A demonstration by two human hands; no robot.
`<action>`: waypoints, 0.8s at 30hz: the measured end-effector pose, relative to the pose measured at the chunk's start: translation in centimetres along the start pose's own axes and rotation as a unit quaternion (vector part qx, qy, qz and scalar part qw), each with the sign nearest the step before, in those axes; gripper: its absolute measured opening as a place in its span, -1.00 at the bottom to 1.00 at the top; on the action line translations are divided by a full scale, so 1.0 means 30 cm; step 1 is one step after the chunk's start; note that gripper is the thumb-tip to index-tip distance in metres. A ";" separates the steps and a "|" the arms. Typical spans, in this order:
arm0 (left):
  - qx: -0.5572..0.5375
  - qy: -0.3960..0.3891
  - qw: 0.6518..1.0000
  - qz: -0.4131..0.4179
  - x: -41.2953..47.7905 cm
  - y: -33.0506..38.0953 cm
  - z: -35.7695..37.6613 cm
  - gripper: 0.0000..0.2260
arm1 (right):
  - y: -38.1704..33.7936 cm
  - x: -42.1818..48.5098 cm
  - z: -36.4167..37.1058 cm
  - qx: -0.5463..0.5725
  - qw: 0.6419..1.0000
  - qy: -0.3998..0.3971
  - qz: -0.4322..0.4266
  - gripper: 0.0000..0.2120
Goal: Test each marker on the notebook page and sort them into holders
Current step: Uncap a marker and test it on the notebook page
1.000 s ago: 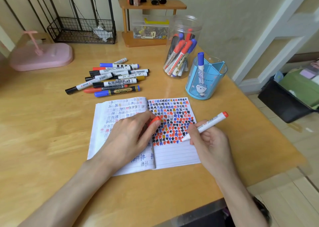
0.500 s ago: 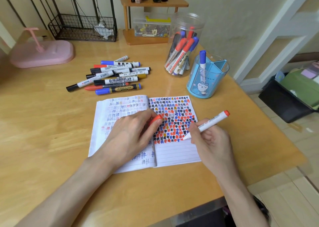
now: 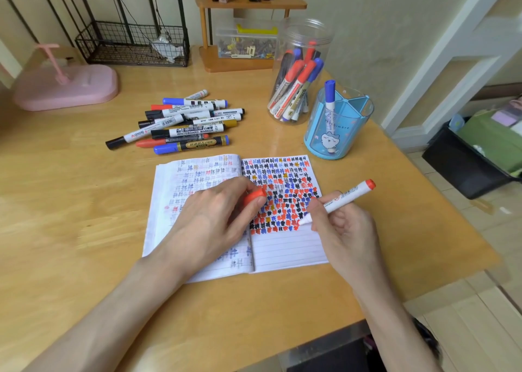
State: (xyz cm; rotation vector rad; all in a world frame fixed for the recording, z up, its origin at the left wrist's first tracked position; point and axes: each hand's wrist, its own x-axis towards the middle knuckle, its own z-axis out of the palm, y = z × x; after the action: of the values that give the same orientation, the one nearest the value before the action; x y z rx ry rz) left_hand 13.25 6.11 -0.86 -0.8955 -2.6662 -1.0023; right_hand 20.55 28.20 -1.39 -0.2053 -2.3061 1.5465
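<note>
Hardly any change from half a second ago: still pinching the red marker (image 3: 347, 198) between thumb and fingers of the right hand (image 3: 343, 230), with its tip down at the bottom row of coloured marks on the right page of the notebook (image 3: 288, 250), in much the same spot as before. Still lying palm down across the notebook's fold with the left hand (image 3: 214, 216), pinching the red cap (image 3: 254, 196) at the fingertips just as earlier. Same pile of loose markers (image 3: 186, 125) beyond the notebook's left page, untouched. Same clear jar (image 3: 299, 72) of red and blue markers beyond the right page. Closer to the notebook than the jar, the blue holder (image 3: 339, 134), with one blue marker (image 3: 329, 100) upright in a compartment. Underneath all this, a pale wooden surface (image 3: 70, 216), with the notebook open and flat toward its near edge. Far beyond the notebook to the left, a pink stand (image 3: 67, 86). Behind the pile and against the wall, a black wire basket (image 3: 130, 44). Straight beyond the notebook, a small wooden shelf (image 3: 248, 4) with dark little bottles on top and a clear box (image 3: 245, 44) of small bits beneath. Right of the notebook, past the surface's edge, a pale floor (image 3: 466, 329) and a black bin (image 3: 463, 162) holding green and purple things, below white trim on a pale wall.
</note>
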 end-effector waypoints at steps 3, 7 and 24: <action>0.007 0.002 1.000 0.006 0.001 0.002 0.001 -0.74 | -0.001 -0.003 0.000 -0.008 1.000 -0.009 -0.002 -0.82; 0.022 0.008 0.999 0.030 0.000 0.006 -0.003 -0.74 | -0.013 0.006 -0.017 0.094 0.994 0.028 0.042 -0.82; -0.002 0.021 0.997 0.074 0.012 0.001 -0.006 -0.69 | -0.098 0.029 0.011 0.207 0.977 -0.032 0.031 -0.86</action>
State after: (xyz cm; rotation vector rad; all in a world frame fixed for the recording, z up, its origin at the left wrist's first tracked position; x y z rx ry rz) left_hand 12.98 6.17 -0.57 -1.0433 -2.5223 -0.9815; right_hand 19.85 27.04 1.38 -0.1205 -1.9789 2.0456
